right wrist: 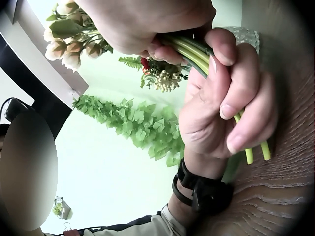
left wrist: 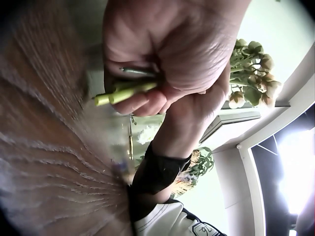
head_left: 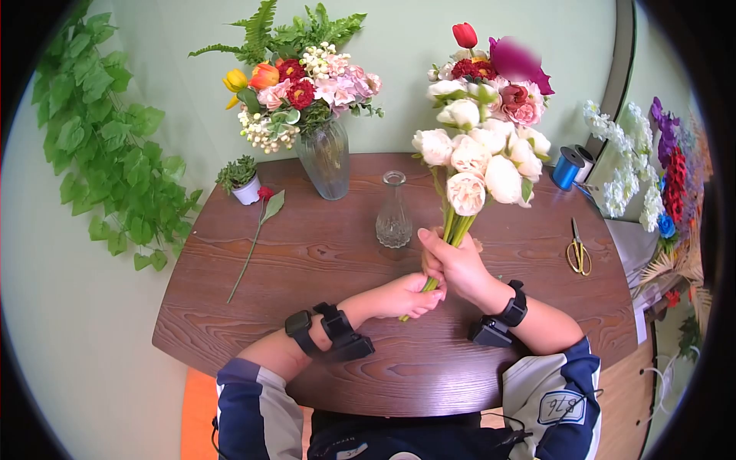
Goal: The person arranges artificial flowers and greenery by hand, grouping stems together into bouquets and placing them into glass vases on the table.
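Note:
Both hands hold a bunch of cream-white artificial flowers [head_left: 469,153], upright over the table with the blooms at the top. My right hand [head_left: 460,264] grips the green stems just below the flower heads. Lower down, my left hand [head_left: 406,297] is curled round the same stems, close beside the right. Cut stem ends [left wrist: 102,100] stick out past the left hand in the left wrist view. In the right wrist view, the left hand's fingers [right wrist: 246,81] wrap the stems, two ends [right wrist: 249,156] showing below. Just behind the hands stands a small clear glass vase [head_left: 394,218].
A mixed arrangement in a tall glass vase [head_left: 325,165] stands at the back left, near a small potted plant [head_left: 244,184]. One red flower stem [head_left: 251,245] lies left. Scissors [head_left: 578,249] and a blue ribbon spool [head_left: 567,169] are right. More flowers [head_left: 521,103] show behind the bunch.

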The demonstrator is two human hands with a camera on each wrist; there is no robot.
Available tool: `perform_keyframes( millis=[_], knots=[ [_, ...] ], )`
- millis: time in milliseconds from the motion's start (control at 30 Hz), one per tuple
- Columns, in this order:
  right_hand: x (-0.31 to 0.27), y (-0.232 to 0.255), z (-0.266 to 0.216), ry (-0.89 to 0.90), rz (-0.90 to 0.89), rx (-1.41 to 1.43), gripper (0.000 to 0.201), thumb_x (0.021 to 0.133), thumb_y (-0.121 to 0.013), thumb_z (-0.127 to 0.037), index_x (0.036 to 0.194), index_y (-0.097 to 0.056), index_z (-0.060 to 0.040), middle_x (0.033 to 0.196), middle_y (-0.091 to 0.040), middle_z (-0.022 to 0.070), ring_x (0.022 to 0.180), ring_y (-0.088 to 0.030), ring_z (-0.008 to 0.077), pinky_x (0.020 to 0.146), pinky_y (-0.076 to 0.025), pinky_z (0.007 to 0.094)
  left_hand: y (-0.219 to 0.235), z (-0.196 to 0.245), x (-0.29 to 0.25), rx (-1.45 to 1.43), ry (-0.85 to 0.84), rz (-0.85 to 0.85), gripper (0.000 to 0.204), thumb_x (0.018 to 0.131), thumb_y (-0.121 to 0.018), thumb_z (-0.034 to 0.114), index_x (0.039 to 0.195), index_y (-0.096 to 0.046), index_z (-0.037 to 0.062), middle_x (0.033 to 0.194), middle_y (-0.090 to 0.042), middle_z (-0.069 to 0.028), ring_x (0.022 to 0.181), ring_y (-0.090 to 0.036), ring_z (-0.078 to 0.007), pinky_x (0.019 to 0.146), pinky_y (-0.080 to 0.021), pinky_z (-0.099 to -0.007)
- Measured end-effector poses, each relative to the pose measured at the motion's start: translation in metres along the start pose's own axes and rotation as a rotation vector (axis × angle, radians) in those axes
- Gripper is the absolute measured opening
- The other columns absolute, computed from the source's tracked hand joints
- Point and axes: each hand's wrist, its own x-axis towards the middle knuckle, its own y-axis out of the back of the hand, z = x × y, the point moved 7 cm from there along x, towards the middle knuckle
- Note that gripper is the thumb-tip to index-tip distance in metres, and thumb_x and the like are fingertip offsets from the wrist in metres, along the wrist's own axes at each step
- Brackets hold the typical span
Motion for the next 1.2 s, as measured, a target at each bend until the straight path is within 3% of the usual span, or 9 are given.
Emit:
perform_keyframes(
  millis=[200, 367, 467, 567, 767, 833, 967, 1033, 1200],
  knots=[
    [0.002, -0.002, 0.002, 0.026, -0.025, 0.023, 0.032, 0.091, -0.053, -0.018, 0.062, -0.04, -0.0093, 0.048, -0.038, -0.0019, 0.04, -0.036, 0.0069, 0.038, -0.029, 0.0217, 0.004, -0.003, -0.003, 0.008, 0.096, 0.098, 0.012, 0.094, -0.045, 0.015, 0.087, -0.046, 0.0062, 0.062, -0.035, 0.0057, 0.052, -0.033, -0.0043, 0.048, -0.03, -0.0192],
    [-0.005, -0.009, 0.0, 0.039, 0.024, -0.145, 0.03, 0.088, -0.056, -0.014, 0.062, -0.043, -0.0082, 0.051, -0.043, -0.0018, 0.043, -0.04, 0.0051, 0.039, -0.031, 0.0203, 0.003, 0.017, -0.001, 0.224, -0.312, 0.238, 0.013, 0.092, -0.046, 0.009, 0.08, -0.048, 0.0049, 0.062, -0.041, 0.0042, 0.051, -0.037, -0.0027, 0.044, -0.026, -0.0181],
    [-0.005, -0.008, -0.004, 0.165, 0.06, -0.142, 0.025, 0.086, -0.059, -0.014, 0.066, -0.047, -0.0072, 0.057, -0.047, -0.0027, 0.051, -0.044, 0.004, 0.046, -0.035, 0.0197, 0.009, 0.011, -0.008, -0.132, -0.163, 0.278, 0.011, 0.091, -0.045, 0.007, 0.08, -0.048, 0.0053, 0.061, -0.041, 0.0036, 0.05, -0.038, -0.0042, 0.044, -0.028, -0.0193],
    [-0.007, -0.012, -0.01, 0.203, 0.026, -0.208, 0.022, 0.086, -0.059, -0.012, 0.068, -0.048, -0.0069, 0.061, -0.048, -0.0027, 0.058, -0.046, 0.0051, 0.052, -0.037, 0.02, 0.015, 0.014, -0.01, 0.047, -0.186, 0.355, 0.014, 0.093, -0.043, 0.011, 0.08, -0.048, 0.0058, 0.059, -0.04, 0.0033, 0.05, -0.037, -0.0048, 0.043, -0.029, -0.0197],
    [0.012, 0.009, 0.004, 0.369, -0.108, -0.225, 0.044, 0.079, -0.064, -0.013, 0.117, -0.044, -0.0037, 0.102, -0.054, 0.0029, 0.095, -0.049, 0.0116, 0.082, -0.041, 0.0285, 0.02, 0.041, -0.022, 0.354, -0.522, 0.675, 0.013, 0.095, -0.041, 0.015, 0.088, -0.045, 0.0057, 0.062, -0.04, 0.0046, 0.05, -0.036, -0.0035, 0.043, -0.029, -0.0195],
    [0.023, 0.028, 0.002, 0.4, -0.007, -0.255, 0.038, 0.08, -0.062, -0.014, 0.114, -0.047, -0.0031, 0.098, -0.055, 0.0044, 0.092, -0.051, 0.0152, 0.081, -0.042, 0.0302, 0.044, 0.03, -0.028, 0.403, -0.521, 0.801, 0.02, 0.093, -0.048, 0.02, 0.09, -0.048, 0.0002, 0.06, -0.048, -0.0001, 0.053, -0.045, -0.0083, 0.049, -0.04, -0.0254],
    [0.041, 0.084, -0.002, 0.552, 0.329, -1.255, 0.03, 0.075, -0.068, -0.023, 0.096, -0.059, -0.0022, 0.095, -0.054, 0.0169, 0.093, -0.052, 0.032, 0.081, -0.044, 0.0388, 0.057, 0.047, -0.046, 0.557, -0.617, 1.031, 0.021, 0.093, -0.048, 0.02, 0.087, -0.048, 0.0004, 0.06, -0.05, -0.0046, 0.052, -0.047, -0.0115, 0.049, -0.04, -0.0277],
    [0.048, 0.121, 0.016, 0.237, 0.394, -1.381, 0.029, 0.073, -0.069, -0.024, 0.09, -0.062, -0.0022, 0.097, -0.054, 0.0179, 0.096, -0.052, 0.0334, 0.083, -0.043, 0.0411, 0.051, 0.058, -0.054, 0.637, -0.717, 1.14, 0.021, 0.093, -0.048, 0.02, 0.085, -0.047, 0.0003, 0.059, -0.049, -0.0058, 0.052, -0.047, -0.0122, 0.049, -0.039, -0.0283],
    [0.056, 0.179, 0.022, 0.191, 0.466, -1.293, 0.021, 0.066, -0.073, -0.013, 0.078, -0.06, -0.001, 0.085, -0.056, 0.0195, 0.079, -0.057, 0.0337, 0.072, -0.048, 0.0397, 0.052, 0.059, -0.058, 0.689, -0.7, 1.185, 0.021, 0.094, -0.046, 0.02, 0.085, -0.048, 0.0011, 0.06, -0.047, -0.0039, 0.054, -0.043, -0.0104, 0.05, -0.037, -0.0274]
  ],
)
